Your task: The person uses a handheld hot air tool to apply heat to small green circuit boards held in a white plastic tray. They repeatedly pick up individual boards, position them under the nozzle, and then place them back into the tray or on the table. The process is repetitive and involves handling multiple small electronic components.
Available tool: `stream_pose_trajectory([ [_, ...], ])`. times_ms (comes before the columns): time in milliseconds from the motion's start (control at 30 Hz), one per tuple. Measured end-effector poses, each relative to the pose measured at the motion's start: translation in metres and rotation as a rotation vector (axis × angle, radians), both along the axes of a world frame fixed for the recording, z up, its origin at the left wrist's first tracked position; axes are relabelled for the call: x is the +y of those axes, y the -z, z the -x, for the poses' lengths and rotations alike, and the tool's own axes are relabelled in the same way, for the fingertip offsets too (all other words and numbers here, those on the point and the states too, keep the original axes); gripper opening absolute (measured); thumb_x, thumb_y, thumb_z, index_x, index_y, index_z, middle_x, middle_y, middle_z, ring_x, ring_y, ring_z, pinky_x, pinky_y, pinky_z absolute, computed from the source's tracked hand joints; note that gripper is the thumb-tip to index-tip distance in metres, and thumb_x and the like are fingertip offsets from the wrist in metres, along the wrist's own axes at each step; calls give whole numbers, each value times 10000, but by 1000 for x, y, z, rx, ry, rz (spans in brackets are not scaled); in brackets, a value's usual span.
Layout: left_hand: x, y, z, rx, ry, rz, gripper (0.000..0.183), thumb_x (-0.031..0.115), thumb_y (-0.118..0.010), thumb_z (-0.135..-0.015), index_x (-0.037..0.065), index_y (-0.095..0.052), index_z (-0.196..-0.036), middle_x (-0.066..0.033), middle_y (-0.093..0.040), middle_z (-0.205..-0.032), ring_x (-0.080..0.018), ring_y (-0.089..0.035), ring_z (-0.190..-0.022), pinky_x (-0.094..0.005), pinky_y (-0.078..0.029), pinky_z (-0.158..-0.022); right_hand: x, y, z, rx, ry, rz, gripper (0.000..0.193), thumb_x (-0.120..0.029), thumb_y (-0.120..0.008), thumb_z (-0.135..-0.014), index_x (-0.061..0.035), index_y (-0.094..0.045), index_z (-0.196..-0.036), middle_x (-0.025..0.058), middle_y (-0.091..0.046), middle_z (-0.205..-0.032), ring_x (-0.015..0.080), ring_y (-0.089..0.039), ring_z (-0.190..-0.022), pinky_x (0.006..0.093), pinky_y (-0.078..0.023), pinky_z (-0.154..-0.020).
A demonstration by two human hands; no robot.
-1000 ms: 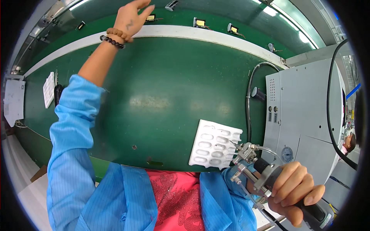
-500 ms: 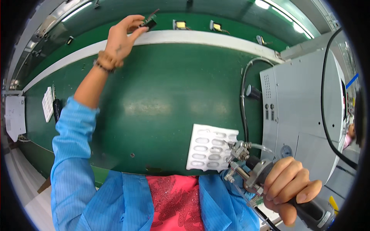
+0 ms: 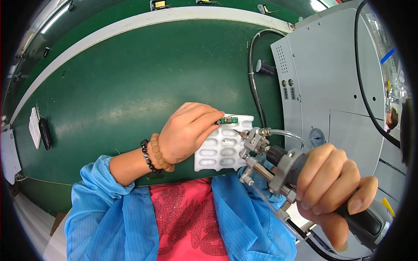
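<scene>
My left hand (image 3: 185, 130) is over the far left part of a white tray (image 3: 216, 158) with rows of oval pockets. Its fingertips pinch a small green circuit board (image 3: 229, 120), held above the tray's far row; whether it touches the tray I cannot tell. My right hand (image 3: 333, 187) is wrapped round the dark handle of a handheld dispensing gun (image 3: 287, 167) with a metal valve head and clear tubing. The gun's nozzle points left over the tray's right side, close to the board.
A grey machine cabinet (image 3: 326, 82) with a gauge stands at right, with a black hose (image 3: 252, 74) and a dark cylinder (image 3: 264, 68) beside it. Beyond the white rail (image 3: 174, 16) sit several small parts. Far left lie another white tray (image 3: 34, 128) and a black tool (image 3: 45, 134).
My left hand has come from beyond the far rail back to the white tray, bringing the circuit board. My right hand still grips the dispensing gun. The view has shifted.
</scene>
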State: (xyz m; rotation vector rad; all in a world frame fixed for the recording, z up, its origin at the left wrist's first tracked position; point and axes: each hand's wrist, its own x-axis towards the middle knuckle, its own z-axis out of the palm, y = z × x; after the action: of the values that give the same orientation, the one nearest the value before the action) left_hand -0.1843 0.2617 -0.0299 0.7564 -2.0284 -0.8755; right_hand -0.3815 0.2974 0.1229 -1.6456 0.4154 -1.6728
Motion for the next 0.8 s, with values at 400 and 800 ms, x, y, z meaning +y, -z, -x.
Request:
stream_pose_trajectory([
  [400, 1, 15, 1, 88, 9, -46, 320, 55, -817, -717, 21, -711, -1017, -120, -721, -1033, -315, -656, -1035, -409, -527, -857, -20, 14, -16, 112, 6, -64, 474, -438, -745, -872, -100, -491, -1086, -15, -567, -665, 83, -565, -522, 201, -489, -463],
  [800, 0, 14, 0, 59, 16, -52, 306, 53, -813, -705, 4, -709, -989, -113, -718, -997, -298, -660, -1019, -400, -521, -881, -26, 23, -18, 143, -22, -91, 431, -393, -749, -881, -118, -466, -1053, -24, -565, -687, 79, -568, -526, 205, -477, -459],
])
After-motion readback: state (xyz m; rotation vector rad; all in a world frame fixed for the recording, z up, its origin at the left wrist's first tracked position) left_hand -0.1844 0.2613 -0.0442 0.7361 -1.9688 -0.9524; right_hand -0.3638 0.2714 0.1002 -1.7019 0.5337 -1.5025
